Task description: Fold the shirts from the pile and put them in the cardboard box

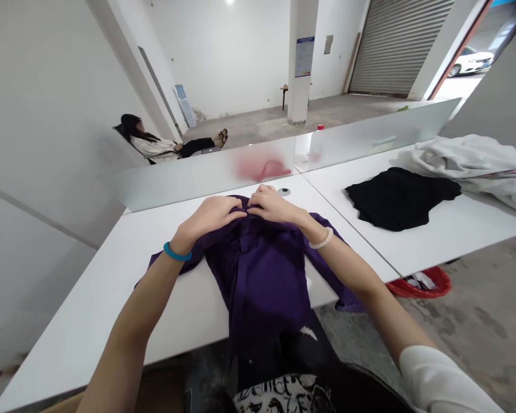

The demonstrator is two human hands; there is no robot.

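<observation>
The top edge of a purple garment (279, 281) is gripped by both hands: its cloth is pinched between thumb and fingers by the left hand (215, 215), and the same is done from the other side by the right hand (273, 205), with the fingertips nearly meeting. Exactly what is pinched there is hidden by the fingers. The garment is spread on the white worktop (124, 264) beneath and nearer than the hands, its lower part hanging over the near edge.

For this fine work at the edge, both sides are best held level, the pinch made light and close to the rim, and the cloth below left slack so that nothing is dragged.

The purple cloth looks thin, smooth and soft; loose folds are formed below the hands, and a long narrow strip (241, 281) is seen running down the front. To the right of the right hand, a matte black cloth (399, 198) is laid flat, with a thicker-looking, rumpled white cloth (477, 163) beyond it.
</observation>
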